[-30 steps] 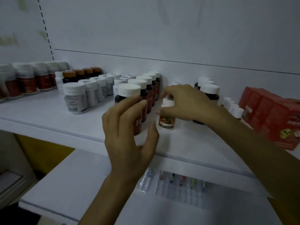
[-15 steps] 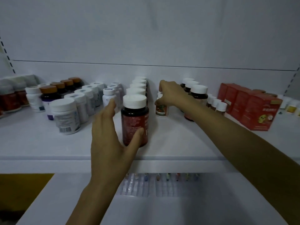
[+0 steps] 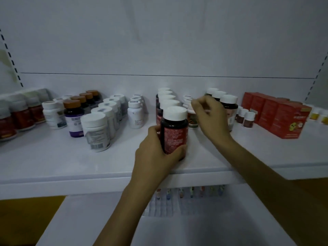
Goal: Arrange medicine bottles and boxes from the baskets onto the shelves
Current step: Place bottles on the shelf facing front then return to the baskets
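Note:
A dark bottle (image 3: 174, 134) with a red label and a white cap stands at the front of a row of like bottles (image 3: 166, 96) on the white shelf (image 3: 53, 162). My left hand (image 3: 156, 153) grips its lower half from the left and front. Just right of it stands a small white-capped bottle (image 3: 192, 120) with an orange label. My right hand (image 3: 210, 116) is over that bottle with curled fingers pinching at its cap. More small bottles sit behind it, partly hidden.
Rows of white bottles (image 3: 96, 132), a purple-labelled bottle (image 3: 74, 119) and red-labelled jars (image 3: 21, 116) fill the shelf's left. Dark bottles (image 3: 229, 103), tiny bottles (image 3: 248, 119) and red boxes (image 3: 284, 119) stand right. Blister packs (image 3: 186, 194) lie on the lower shelf (image 3: 88, 219).
My left hand went from hovering open beside the dark red-labelled bottle to gripping it. My right hand stayed on the small bottle. The view has swung to face the shelf squarely.

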